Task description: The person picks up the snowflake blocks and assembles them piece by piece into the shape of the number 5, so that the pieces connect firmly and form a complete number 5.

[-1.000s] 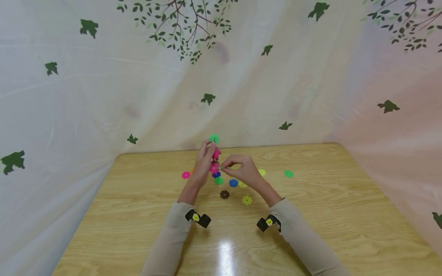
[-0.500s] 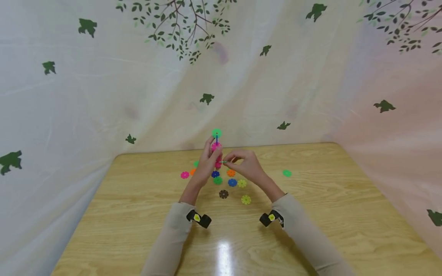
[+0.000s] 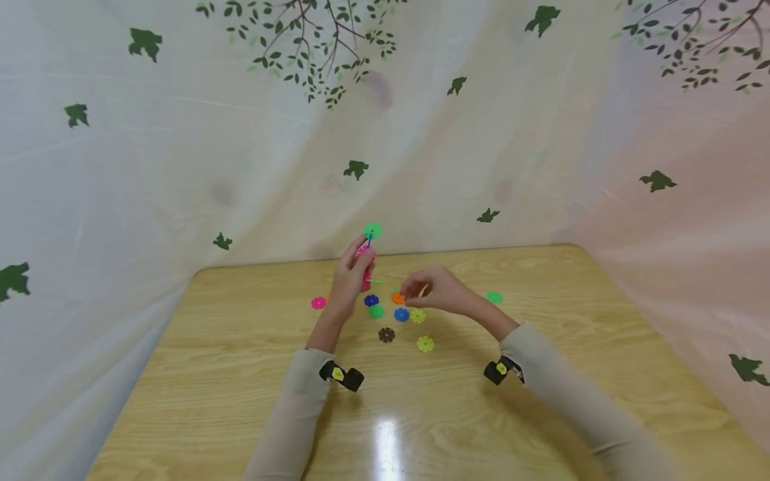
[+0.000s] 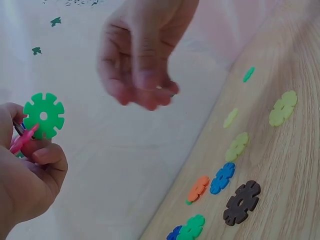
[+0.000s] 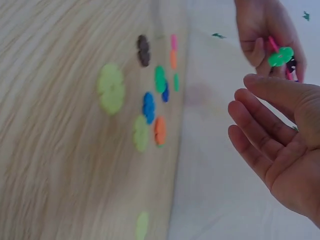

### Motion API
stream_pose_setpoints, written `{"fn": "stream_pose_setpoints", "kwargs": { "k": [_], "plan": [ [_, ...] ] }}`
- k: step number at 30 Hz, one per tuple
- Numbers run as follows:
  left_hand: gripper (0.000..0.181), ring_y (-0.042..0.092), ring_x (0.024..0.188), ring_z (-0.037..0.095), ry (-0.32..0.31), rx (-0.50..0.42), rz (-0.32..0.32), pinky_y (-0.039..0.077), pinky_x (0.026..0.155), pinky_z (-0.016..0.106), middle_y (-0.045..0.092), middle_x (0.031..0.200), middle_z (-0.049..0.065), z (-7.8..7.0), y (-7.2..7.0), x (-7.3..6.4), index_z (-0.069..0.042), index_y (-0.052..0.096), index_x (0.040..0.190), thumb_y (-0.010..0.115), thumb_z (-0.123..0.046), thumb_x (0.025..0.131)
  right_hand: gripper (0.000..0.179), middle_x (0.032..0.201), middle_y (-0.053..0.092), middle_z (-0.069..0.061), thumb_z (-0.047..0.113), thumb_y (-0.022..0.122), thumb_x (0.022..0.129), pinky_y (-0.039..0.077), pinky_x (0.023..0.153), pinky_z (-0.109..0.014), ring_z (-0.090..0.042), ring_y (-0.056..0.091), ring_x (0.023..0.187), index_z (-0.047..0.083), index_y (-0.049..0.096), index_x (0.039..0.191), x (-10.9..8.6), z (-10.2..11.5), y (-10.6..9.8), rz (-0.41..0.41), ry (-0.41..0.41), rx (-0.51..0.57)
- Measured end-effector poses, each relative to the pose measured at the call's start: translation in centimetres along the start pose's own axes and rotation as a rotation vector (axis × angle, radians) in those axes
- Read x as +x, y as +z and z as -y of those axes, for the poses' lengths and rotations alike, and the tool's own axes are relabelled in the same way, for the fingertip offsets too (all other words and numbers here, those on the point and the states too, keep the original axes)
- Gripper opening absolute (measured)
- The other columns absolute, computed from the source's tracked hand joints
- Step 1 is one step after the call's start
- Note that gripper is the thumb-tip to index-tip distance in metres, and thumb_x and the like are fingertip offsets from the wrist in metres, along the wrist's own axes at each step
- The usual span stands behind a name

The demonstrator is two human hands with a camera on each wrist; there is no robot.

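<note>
My left hand (image 3: 345,290) grips a joined piece of notched plastic discs above the far part of the table. A green disc (image 3: 372,231) tops that piece, with a blue disc edge-on below it and pink discs (image 3: 365,284) partly hidden by the fingers. Another green disc (image 3: 375,281) juts out edge-on to the right. In the left wrist view, a green disc (image 4: 44,116) faces the camera beside the left thumb. My right hand (image 3: 439,292) hovers to the right, apart from the piece. Its fingers are loosely bent and hold nothing, as the right wrist view shows.
Loose discs lie on the wooden table (image 3: 240,374): brown (image 3: 386,335), blue (image 3: 401,314), orange (image 3: 398,298), yellow (image 3: 425,344), pink (image 3: 319,303) and green (image 3: 494,297) among them. A pale curtain (image 3: 271,167) with leaf prints hangs behind the table's far edge.
My right hand has let go of the edge-on green disc, which stays on the joined piece, and has drawn away to the right. My left hand keeps its grip and has shifted slightly.
</note>
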State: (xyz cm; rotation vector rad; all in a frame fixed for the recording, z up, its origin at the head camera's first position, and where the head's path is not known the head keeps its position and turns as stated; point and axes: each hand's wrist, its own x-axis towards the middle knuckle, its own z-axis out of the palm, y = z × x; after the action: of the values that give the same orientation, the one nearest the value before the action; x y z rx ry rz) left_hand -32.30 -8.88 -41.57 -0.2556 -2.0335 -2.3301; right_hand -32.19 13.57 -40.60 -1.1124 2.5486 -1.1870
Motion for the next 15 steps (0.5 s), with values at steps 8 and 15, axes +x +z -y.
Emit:
{"fn": "stream_pose_setpoints", "kwargs": {
  "k": [8, 15],
  "plan": [
    [0.043, 0.034, 0.057, 0.006, -0.048, -0.001, -0.012, 0.032, 0.050, 0.018, 0.049, 0.079, -0.006, -0.3, -0.4, 0.1, -0.023, 0.048, 0.151, 0.049, -0.032, 0.108, 0.020, 0.090, 0.075, -0.006, 0.004, 0.077, 0.089, 0.059, 0.076, -0.029, -0.011, 0.068, 0.082, -0.002, 0.074, 0.108, -1.4, -2.7, -0.4, 0.173, 0.052, -0.010],
    [0.043, 0.032, 0.057, 0.006, -0.068, -0.009, 0.008, 0.030, 0.052, 0.019, 0.047, 0.081, -0.006, -0.4, -0.5, 0.1, -0.022, 0.048, 0.151, 0.045, -0.032, 0.110, 0.022, 0.090, 0.073, -0.013, 0.004, 0.078, 0.088, 0.058, 0.075, -0.027, -0.013, 0.066, 0.081, -0.003, 0.073, 0.108, -2.1, -3.9, 0.0, 0.275, 0.071, 0.053]
  ]
}}
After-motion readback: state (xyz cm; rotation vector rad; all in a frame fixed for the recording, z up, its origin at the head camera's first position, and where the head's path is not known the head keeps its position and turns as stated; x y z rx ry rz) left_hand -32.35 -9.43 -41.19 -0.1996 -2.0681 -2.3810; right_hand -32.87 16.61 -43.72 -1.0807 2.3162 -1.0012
